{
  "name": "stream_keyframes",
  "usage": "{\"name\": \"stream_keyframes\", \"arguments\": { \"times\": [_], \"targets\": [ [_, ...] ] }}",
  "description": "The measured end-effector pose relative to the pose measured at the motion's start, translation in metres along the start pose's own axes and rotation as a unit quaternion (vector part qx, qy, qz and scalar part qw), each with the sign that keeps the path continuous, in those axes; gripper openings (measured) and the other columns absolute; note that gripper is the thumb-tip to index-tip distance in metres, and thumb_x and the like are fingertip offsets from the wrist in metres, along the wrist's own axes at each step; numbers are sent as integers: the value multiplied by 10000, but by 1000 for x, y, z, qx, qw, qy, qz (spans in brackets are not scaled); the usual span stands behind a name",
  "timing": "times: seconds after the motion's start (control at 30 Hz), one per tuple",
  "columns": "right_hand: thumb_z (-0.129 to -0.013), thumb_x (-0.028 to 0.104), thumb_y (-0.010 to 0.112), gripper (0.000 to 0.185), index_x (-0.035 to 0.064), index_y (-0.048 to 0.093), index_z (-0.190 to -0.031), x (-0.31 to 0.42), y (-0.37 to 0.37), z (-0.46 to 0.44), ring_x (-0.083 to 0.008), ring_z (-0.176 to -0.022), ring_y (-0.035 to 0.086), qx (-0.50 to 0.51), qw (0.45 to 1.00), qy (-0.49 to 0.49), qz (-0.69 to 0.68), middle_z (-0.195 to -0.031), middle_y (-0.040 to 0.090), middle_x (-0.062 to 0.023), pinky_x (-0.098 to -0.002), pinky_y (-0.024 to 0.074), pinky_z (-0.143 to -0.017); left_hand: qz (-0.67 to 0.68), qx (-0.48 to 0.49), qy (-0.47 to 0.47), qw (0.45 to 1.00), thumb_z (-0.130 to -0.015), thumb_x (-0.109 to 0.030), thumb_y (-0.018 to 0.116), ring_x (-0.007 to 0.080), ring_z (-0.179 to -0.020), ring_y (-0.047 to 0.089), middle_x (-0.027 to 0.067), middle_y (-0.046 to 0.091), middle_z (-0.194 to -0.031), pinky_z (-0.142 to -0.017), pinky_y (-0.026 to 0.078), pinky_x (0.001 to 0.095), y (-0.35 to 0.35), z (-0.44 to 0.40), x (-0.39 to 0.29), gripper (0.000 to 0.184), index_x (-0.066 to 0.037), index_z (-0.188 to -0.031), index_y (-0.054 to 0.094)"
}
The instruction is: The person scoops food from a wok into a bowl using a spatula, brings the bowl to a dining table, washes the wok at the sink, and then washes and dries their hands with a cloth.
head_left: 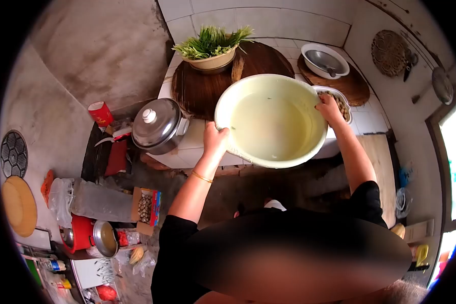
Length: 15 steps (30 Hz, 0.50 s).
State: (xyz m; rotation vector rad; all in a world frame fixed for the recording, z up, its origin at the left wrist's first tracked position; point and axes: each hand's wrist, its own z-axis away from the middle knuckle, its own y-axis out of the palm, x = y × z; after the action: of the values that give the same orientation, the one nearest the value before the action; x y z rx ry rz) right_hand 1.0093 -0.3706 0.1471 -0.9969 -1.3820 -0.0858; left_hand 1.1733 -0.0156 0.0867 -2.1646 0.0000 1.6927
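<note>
A large pale yellow-green basin with cloudy liquid and a few green bits in it is held at the front edge of the white tiled counter. My left hand grips its left rim, thumb over the edge. On the opposite side my right hand is closed on the right rim. Partly hidden behind that hand, a white bowl holds small brownish pieces. Beyond the basin lies a round dark wooden board, bearing a tan bowl full of cut green stalks.
A lidded metal pot stands left on the counter. At the back right, a white basin rests on another wooden board. Lower left are an open carton, a red bucket and plastic bags. Utensils hang on the right wall.
</note>
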Motion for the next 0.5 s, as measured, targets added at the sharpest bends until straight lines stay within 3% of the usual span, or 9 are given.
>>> {"name": "stream_keyframes", "arguments": {
  "times": [0.03, 0.13, 0.17, 0.5],
  "targets": [
    [-674, 48, 547, 362, -83, 572, -1011, -6, 5, -23, -247, -827, 604, 7, 1000, -15, 16, -894, 629, -181, -333, 454, -746, -11, -16, 13, 1000, -690, -27, 523, 166, -684, 599, 135, 629, -775, -611, 469, 301, 5, -12, 0, 216, 95, -859, 582],
    [-680, 82, 562, 469, -83, 506, -1115, -24, 15, -92, -306, -933, 590, 23, 997, 0, 69, -997, 602, -225, -360, 444, -816, -54, -12, -36, 998, -690, -106, 576, 341, -787, 611, 242, 598, -822, -701, 476, 392, 19, -40, -20, 267, 93, -859, 521],
    [-683, 83, 562, 484, -77, 492, -1134, -41, 18, -123, -316, -949, 584, 57, 997, -17, 49, -1021, 593, -232, -362, 441, -824, -61, -18, -36, 997, -690, -107, 577, 347, -793, 608, 245, 597, -826, -708, 474, 395, 28, -52, -16, 265, 92, -855, 519],
    [-713, 86, 558, 436, -51, 503, -1124, -65, 48, -271, -359, -1020, 545, 59, 975, -34, 213, -1091, 561, -246, -384, 424, -861, -100, -82, -64, 990, -716, -116, 587, 400, -814, 575, 268, 569, -862, -739, 461, 425, 94, -136, -14, 301, 87, -895, 456]
  ]
}}
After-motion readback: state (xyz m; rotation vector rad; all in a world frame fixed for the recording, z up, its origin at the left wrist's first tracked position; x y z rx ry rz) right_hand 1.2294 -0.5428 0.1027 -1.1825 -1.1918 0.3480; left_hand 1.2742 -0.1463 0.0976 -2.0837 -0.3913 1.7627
